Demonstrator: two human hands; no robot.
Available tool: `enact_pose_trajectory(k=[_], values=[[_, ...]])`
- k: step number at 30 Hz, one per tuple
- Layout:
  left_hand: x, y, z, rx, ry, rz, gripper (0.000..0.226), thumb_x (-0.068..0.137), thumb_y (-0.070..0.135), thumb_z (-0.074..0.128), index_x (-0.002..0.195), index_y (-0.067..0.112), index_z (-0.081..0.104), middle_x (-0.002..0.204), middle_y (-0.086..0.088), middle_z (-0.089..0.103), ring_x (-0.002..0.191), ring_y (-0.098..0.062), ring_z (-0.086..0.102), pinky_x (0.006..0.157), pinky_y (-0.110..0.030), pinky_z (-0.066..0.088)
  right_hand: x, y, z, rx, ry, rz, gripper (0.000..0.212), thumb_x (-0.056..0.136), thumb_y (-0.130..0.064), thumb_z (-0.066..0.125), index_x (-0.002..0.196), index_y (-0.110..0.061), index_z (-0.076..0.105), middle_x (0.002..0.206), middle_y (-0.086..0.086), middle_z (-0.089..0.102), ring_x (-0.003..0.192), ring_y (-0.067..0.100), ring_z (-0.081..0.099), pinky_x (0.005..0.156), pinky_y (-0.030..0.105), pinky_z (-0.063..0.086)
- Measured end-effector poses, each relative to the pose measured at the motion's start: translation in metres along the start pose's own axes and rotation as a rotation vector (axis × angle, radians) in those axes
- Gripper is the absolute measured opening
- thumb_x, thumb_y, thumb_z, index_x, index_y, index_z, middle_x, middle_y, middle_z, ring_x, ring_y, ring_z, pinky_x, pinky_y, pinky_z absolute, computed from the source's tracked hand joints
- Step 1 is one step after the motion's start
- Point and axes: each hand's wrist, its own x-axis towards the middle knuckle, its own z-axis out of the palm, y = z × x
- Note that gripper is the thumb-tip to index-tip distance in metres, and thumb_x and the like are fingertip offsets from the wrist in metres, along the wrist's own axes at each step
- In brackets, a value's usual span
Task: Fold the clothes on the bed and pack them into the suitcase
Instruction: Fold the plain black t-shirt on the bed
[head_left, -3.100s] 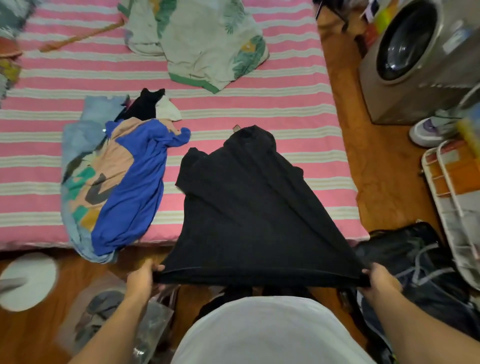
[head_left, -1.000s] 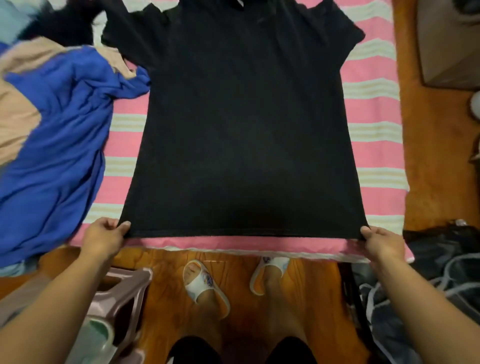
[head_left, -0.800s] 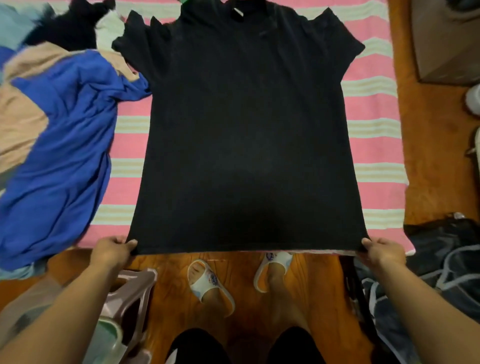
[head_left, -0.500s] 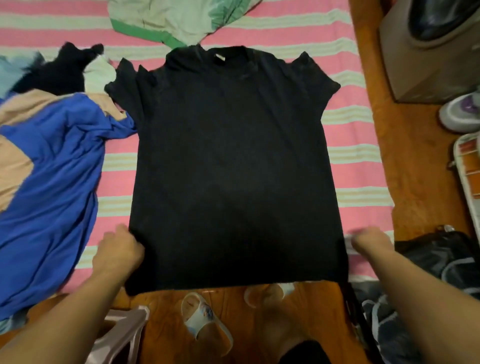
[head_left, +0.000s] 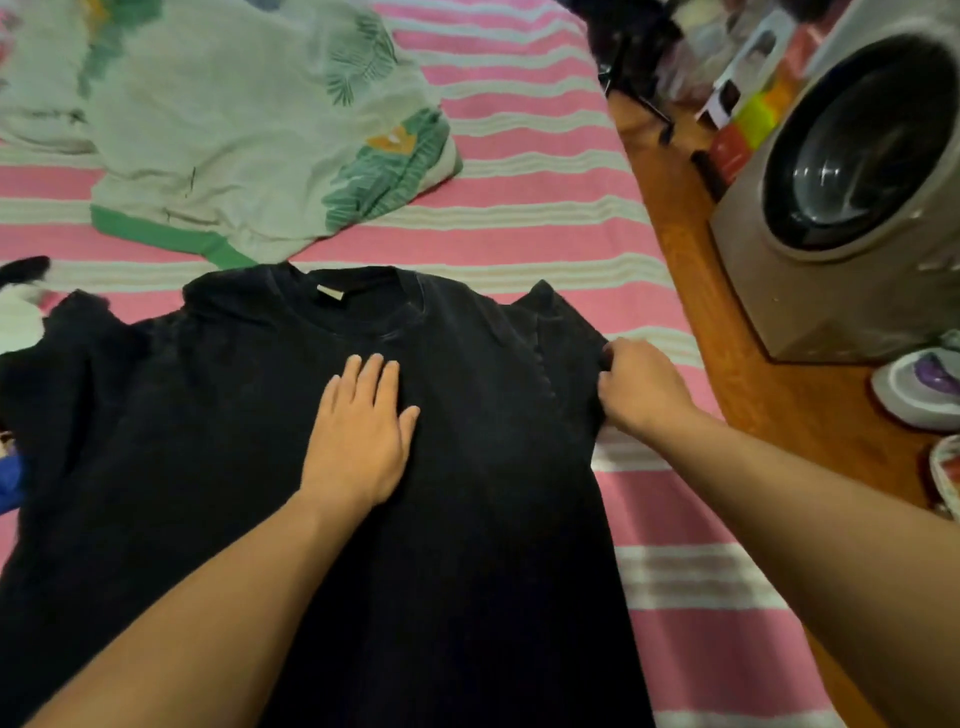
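Observation:
A black T-shirt (head_left: 208, 467) lies spread flat on the pink-and-white striped bed (head_left: 545, 244), collar toward the far side. My left hand (head_left: 358, 436) presses flat on its chest just below the collar, fingers straight. My right hand (head_left: 639, 387) grips the edge of the shirt's right sleeve, fingers curled round the fabric. A pale green leaf-print garment (head_left: 249, 130) lies crumpled beyond the collar. The suitcase is out of view.
A washing machine (head_left: 852, 208) stands on the wooden floor (head_left: 691, 291) to the right of the bed. A white and purple shoe (head_left: 924, 384) lies in front of it. Boxes and clutter (head_left: 748, 98) sit at the back right. A bit of blue cloth (head_left: 10, 478) shows at the left edge.
Both hands let go of the shirt's bottom hem and moved up: the left now presses on the chest, the right grips the right sleeve. The view has moved closer over the bed.

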Motion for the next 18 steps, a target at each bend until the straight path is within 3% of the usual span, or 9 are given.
enact_pose_trajectory(k=[3,7,10,12,15,18], values=[[0.013,-0.008,0.032,0.004,0.027,-0.053,0.066,0.107,0.050,0.018,0.160,0.012,0.023,0.167,-0.010,0.021,0.156,-0.028,0.011,0.126,-0.047,0.015,0.037,-0.007,0.018,0.015,0.033,-0.012,0.019,0.099,-0.023,0.055,0.113,-0.011,0.059,0.106,0.012,0.062,0.094,0.032,0.060,0.082,0.047,0.055],[0.015,-0.011,0.049,0.000,0.073,-0.062,0.064,0.106,0.048,0.024,0.160,0.014,0.025,0.167,-0.008,0.021,0.157,-0.025,0.009,0.127,-0.045,0.012,0.066,-0.019,0.041,-0.043,0.065,0.012,0.049,0.097,-0.044,0.057,0.130,-0.008,0.050,0.126,0.016,0.050,0.116,0.036,0.050,0.097,0.049,0.046],[0.015,-0.012,0.048,0.001,0.070,-0.062,0.064,0.106,0.048,0.023,0.160,0.015,0.024,0.168,-0.008,0.020,0.157,-0.024,0.007,0.127,-0.046,0.013,0.068,-0.027,0.036,0.088,0.023,0.048,0.041,0.097,-0.044,0.057,0.120,-0.010,0.051,0.114,0.015,0.060,0.097,0.035,0.058,0.079,0.043,0.049],[0.017,-0.012,0.045,0.001,0.040,-0.072,0.064,0.106,0.048,0.019,0.160,0.015,0.024,0.168,-0.008,0.019,0.157,-0.024,0.007,0.126,-0.047,0.015,0.057,-0.012,0.015,0.031,0.135,0.067,0.037,0.099,-0.042,0.056,0.118,-0.010,0.056,0.110,0.017,0.065,0.096,0.039,0.061,0.074,0.039,0.044],[0.015,-0.013,0.043,0.011,0.022,-0.064,0.067,0.103,0.051,0.019,0.161,0.017,0.024,0.167,-0.010,0.021,0.157,-0.026,0.008,0.125,-0.049,0.018,0.033,0.037,-0.019,0.013,0.312,0.304,0.040,0.101,-0.044,0.051,0.115,-0.007,0.059,0.115,0.026,0.065,0.107,0.047,0.059,0.083,0.046,0.045],[0.017,-0.012,0.042,0.014,0.022,-0.048,0.066,0.102,0.051,0.020,0.161,0.023,0.020,0.167,-0.012,0.022,0.157,-0.028,0.009,0.124,-0.050,0.018,0.017,0.074,-0.011,0.056,0.221,0.445,0.038,0.101,-0.042,0.053,0.116,-0.008,0.056,0.117,0.026,0.064,0.108,0.047,0.058,0.083,0.046,0.044]])
